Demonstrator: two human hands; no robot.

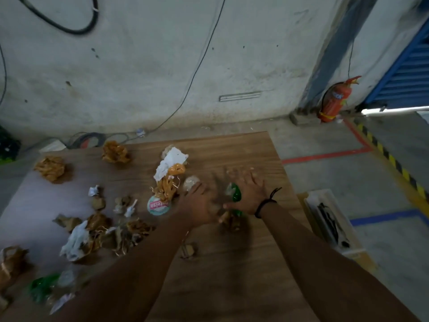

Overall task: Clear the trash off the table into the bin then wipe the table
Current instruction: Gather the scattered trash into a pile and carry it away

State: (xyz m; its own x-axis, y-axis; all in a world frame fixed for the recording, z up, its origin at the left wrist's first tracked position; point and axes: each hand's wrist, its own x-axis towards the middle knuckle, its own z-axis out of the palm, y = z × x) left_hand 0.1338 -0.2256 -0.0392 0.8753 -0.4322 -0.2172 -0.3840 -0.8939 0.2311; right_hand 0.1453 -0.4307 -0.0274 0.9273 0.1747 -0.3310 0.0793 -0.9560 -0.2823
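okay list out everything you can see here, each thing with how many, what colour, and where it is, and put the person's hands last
table: one, brown wood grain, fills the lower middle
crumpled paper balls: two, orange-brown, far left of table
white torn paper: one, white, table centre
round lid: one, pale with pink label, left of the hands
mixed trash pile: one heap, brown and white, near left
green plastic scraps: some, green, lower left edge
green wrapper: one, green, under the right hand
fire extinguisher: one, red, on the floor by the wall
white tray: one, on the floor right of table
left hand: blurred, over trash
right hand: open, black wrist cord
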